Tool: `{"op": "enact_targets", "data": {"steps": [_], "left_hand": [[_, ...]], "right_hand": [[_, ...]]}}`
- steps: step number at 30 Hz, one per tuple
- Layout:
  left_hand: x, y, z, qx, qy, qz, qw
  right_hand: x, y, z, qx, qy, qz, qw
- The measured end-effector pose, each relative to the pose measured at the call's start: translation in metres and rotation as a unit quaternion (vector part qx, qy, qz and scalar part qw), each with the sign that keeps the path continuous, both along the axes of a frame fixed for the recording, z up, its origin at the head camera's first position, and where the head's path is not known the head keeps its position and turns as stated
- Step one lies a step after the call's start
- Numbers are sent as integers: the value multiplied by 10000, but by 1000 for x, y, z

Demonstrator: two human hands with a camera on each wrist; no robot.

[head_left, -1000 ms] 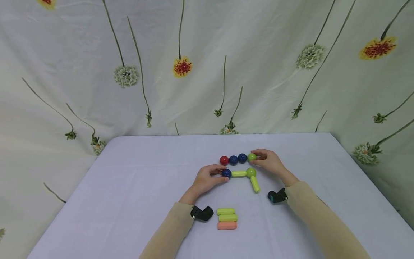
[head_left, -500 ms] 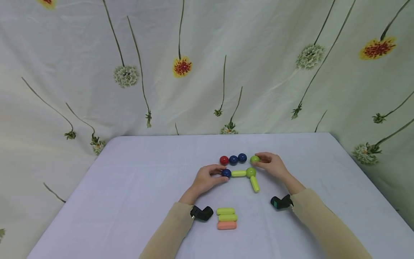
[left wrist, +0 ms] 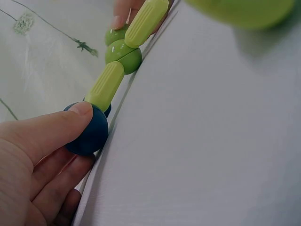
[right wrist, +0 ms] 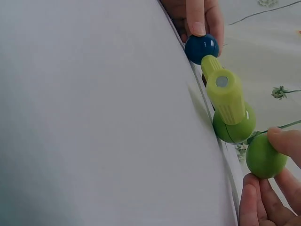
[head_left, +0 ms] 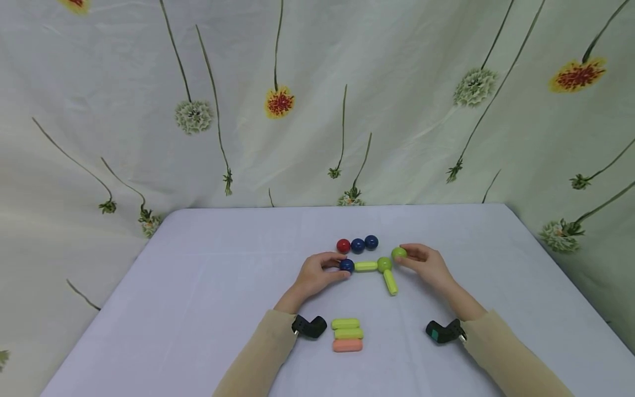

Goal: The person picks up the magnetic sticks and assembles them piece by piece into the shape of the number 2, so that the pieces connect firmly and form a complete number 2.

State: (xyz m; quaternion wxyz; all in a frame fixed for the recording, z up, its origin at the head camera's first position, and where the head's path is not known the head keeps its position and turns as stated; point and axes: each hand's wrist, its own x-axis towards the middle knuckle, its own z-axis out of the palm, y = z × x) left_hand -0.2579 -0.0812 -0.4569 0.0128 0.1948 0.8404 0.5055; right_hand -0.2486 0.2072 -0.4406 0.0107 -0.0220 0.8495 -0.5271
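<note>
My left hand (head_left: 315, 273) pinches a blue ball (left wrist: 91, 133) between thumb and fingers. From that ball a yellow-green rod (head_left: 366, 266) runs to a green ball (head_left: 384, 264), and a second yellow-green rod (right wrist: 226, 96) juts from the green ball toward the near side. A flat grey disc shows at this rod's free end in the right wrist view. My right hand (head_left: 428, 266) pinches a loose green ball (right wrist: 266, 155), just right of the joined green ball and slightly farther back. In the head view a narrow gap separates the two green balls.
Behind the joined pieces, a red ball (head_left: 343, 246) and two blue balls (head_left: 364, 244) stand in a row. Nearer me lie two yellow-green rods (head_left: 347, 329) and an orange rod (head_left: 348, 345), side by side on the white-covered table (head_left: 208, 286). A flower-printed cloth (head_left: 307, 149) hangs behind.
My right hand has drawn the loose green ball out of the back row, moving it right and toward me. My left hand stays on the blue ball, and the joined pieces hold their place.
</note>
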Motion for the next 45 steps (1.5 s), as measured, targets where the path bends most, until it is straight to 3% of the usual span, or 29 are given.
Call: {"op": "enact_targets", "data": {"steps": [17, 25, 30, 39, 45], "left_hand": [[0, 1, 0, 4, 6, -3, 10000], [-1, 2, 3, -114, -27, 21, 9999], [0, 2, 2, -167, -24, 30, 9999], [-1, 2, -1, -157, -1, 28, 9999], [-2, 2, -2, -122, 7, 27, 9999]], "right_hand": [[42, 0, -1, -549, -397, -196, 9975], [56, 1, 0, -866, -432, -47, 9953], [59, 2, 2, -1117, -433, 219, 9926], [56, 14, -2, -1192, -460, 1090, 9858], [53, 17, -7, -1223, -399, 1350, 9825]]}}
